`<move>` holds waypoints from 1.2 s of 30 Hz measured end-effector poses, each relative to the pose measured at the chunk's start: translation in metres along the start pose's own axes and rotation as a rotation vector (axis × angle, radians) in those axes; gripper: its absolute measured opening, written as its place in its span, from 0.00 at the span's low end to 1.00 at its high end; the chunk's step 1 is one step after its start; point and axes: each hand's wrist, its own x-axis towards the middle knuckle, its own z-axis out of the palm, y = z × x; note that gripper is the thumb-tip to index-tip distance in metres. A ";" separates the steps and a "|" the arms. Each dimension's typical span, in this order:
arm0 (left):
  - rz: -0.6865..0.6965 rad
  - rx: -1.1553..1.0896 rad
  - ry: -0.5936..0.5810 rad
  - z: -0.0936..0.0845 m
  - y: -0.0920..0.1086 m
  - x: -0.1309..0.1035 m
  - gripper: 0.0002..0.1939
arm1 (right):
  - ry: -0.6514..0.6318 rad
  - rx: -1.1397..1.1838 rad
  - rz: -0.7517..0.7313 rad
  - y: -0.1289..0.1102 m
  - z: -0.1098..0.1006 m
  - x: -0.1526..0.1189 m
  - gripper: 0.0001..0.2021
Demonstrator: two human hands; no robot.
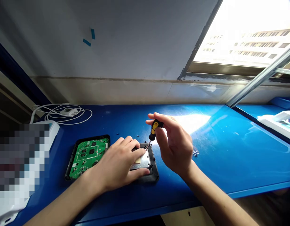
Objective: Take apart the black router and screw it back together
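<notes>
A small black-and-yellow screwdriver (153,129) is in my right hand (174,141), pinched between thumb and fingers. It leans, with its tip down at the far edge of a black plastic cover (154,171). My left hand (118,161) grips this cover from the left, thumb across its near part and index fingertip beside the screwdriver tip. Inside the cover lies a silvery metal plate (145,161), partly hidden by my fingers. Left of it, a black housing (70,163) holds a green circuit board (88,153), which my left wrist partly covers.
Small dark screws (138,136) lie beyond the cover. Clear small pieces (195,152) rest right of my right hand. A coiled white cable (88,117) is at the back left, near a white-edged device (54,127). Another white device (280,121) stands far right on the blue table (229,157).
</notes>
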 end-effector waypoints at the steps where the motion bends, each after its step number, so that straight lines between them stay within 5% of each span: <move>1: 0.000 0.001 0.000 0.000 0.000 0.000 0.18 | -0.006 -0.006 0.000 -0.001 0.000 0.000 0.21; 10: -0.009 -0.030 0.014 0.000 0.000 0.000 0.18 | 0.005 -0.145 0.010 0.002 0.001 0.010 0.16; 16: 0.013 -0.002 0.042 0.002 0.000 -0.001 0.19 | 0.015 -0.068 -0.033 0.016 -0.008 0.000 0.21; 22: 0.029 0.021 0.052 0.000 -0.001 -0.002 0.19 | 0.220 -0.229 -0.010 0.036 -0.025 -0.007 0.21; 30: 0.040 0.000 0.055 -0.001 0.000 -0.003 0.22 | 0.134 -0.240 -0.036 0.038 -0.019 -0.006 0.18; 36: 0.040 -0.018 0.060 -0.001 -0.001 -0.004 0.22 | 0.233 -0.234 0.048 0.039 -0.021 -0.007 0.16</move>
